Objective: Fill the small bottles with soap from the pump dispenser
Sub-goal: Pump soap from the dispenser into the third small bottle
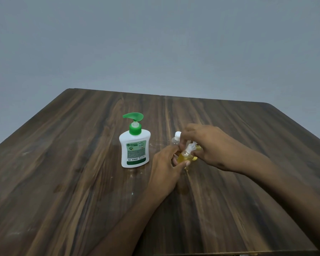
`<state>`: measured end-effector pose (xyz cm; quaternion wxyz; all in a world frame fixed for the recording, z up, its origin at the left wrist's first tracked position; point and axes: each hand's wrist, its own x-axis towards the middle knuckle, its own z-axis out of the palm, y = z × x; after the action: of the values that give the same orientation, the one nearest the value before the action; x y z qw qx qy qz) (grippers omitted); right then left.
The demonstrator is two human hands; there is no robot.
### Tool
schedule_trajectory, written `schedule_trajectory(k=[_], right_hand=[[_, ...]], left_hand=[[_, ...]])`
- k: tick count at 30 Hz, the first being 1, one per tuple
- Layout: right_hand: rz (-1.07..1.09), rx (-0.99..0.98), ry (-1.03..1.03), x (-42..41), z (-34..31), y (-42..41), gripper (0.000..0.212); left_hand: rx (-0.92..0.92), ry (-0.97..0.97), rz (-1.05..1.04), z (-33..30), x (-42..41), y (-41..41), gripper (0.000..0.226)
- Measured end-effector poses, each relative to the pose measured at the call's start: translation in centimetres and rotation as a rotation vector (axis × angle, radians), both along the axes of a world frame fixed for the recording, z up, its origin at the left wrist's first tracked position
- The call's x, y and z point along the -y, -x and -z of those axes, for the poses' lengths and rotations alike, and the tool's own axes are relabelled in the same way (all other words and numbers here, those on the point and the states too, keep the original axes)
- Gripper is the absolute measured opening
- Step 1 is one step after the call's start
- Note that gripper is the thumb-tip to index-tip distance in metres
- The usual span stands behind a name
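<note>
One broad wooden worktop [81, 182] carries everything, and its bare dark grain leaves both arms free room to come in from the near right. Left of centre stands the pump dispenser [134, 143], upright on its base with the green spout pointing left, away from the hands; it is set just beside the small bottles, probably so the spout is within easy reach when the next one needs filling. Nobody touches it now.

Right of it the left hand [164, 169] curls its grip around the body of a small bottle [185, 157] holding yellow soap, steadying it slightly tilted above the worktop. The right hand [209, 146] reaches over from the far side, its grip pinched on the white cap [191, 145] at that bottle's neck. This looks like the cap being screwed on or off, though motion blur hides which. One hand holds while the other turns, since so light a bottle would otherwise spin.

Behind the fingers a clear small bottle [175, 142] with a white top stands on the worktop, seemingly empty and awaiting its turn.
</note>
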<state>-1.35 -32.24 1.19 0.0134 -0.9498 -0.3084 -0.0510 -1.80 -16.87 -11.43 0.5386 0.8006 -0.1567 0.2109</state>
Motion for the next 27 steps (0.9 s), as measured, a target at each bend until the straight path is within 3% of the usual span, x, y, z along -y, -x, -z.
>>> schedule_trajectory(k=[6, 10, 13, 18, 23, 27], right_hand=[[0.023, 0.056, -0.016, -0.4, 0.0, -0.2, 0.009], [0.11, 0.201, 0.122, -0.7, 0.2, -0.2, 0.029], [0.105, 0.163, 0.15, -0.5, -0.6, -0.1, 0.038], [0.06, 0.028, 0.171, -0.2, -2.1, 0.6, 0.025], [0.113, 0.089, 0.143, -0.5, -1.0, 0.4, 0.02], [0.127, 0.147, 0.275, -1.7, -1.1, 0.8, 0.021]], left_hand=[[0.006, -0.006, -0.01, -0.2, -0.1, 0.1, 0.031], [0.019, -0.03, -0.011, -0.2, -0.2, 0.0, 0.03], [0.02, -0.02, -0.012, -0.1, -0.2, 0.0, 0.027], [0.022, -0.024, -0.015, 0.1, -0.2, -0.2, 0.028], [0.015, -0.03, -0.034, 0.4, -0.2, -0.2, 0.03], [0.017, -0.05, -0.042, 0.3, -0.3, -0.3, 0.028]])
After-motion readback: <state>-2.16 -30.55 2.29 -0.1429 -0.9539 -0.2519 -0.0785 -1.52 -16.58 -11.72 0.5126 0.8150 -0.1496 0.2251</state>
